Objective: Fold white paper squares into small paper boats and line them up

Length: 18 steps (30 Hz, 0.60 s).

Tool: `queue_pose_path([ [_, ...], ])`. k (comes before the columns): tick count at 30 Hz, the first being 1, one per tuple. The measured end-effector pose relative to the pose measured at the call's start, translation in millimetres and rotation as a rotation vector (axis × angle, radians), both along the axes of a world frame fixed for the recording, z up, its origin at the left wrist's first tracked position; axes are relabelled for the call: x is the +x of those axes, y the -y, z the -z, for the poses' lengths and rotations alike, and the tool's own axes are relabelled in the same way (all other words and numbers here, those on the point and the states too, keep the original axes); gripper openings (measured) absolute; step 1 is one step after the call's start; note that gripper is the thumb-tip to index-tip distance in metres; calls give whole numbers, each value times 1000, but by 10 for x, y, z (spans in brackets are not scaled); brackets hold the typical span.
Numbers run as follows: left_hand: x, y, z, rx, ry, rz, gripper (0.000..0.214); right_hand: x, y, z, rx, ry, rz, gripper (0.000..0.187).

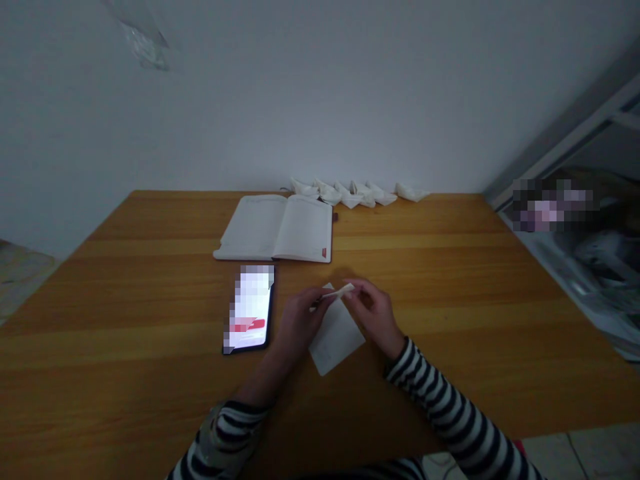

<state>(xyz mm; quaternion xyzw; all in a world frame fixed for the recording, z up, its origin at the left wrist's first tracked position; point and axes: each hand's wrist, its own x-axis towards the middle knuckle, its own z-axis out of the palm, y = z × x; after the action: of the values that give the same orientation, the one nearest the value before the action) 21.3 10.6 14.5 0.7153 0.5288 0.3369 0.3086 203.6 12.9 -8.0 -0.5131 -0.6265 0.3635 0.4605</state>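
Observation:
A small folded piece of white paper (342, 291) is pinched between my two hands above the table. My left hand (304, 317) grips its left end, fingers closed. On its right end the thumb and fingertips of my right hand (374, 312) are closed too. Just below lies a white paper sheet (336, 341), set at a slant, its upper part hidden by the hands. I cannot tell whether the folded piece is joined to it. To the left of my left hand is a phone (250, 310) with its screen lit.
An open notebook (305, 227) with blank pages lies beyond the phone on the wooden table (450, 287). Several folded paper boats (350, 193) stand in a row along the wall. At the right, past the table edge, is a shelf frame (565, 133) with blurred items.

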Motion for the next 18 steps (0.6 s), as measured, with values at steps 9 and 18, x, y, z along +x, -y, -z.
queue_pose_path([
  [9, 94, 71, 136, 124, -83, 52, 20, -96, -4, 37, -259, -373, -14, 26],
  [18, 43, 79, 56, 5, -57, -2, 14, -31, -40, -30, -265, -420, -133, 25],
])
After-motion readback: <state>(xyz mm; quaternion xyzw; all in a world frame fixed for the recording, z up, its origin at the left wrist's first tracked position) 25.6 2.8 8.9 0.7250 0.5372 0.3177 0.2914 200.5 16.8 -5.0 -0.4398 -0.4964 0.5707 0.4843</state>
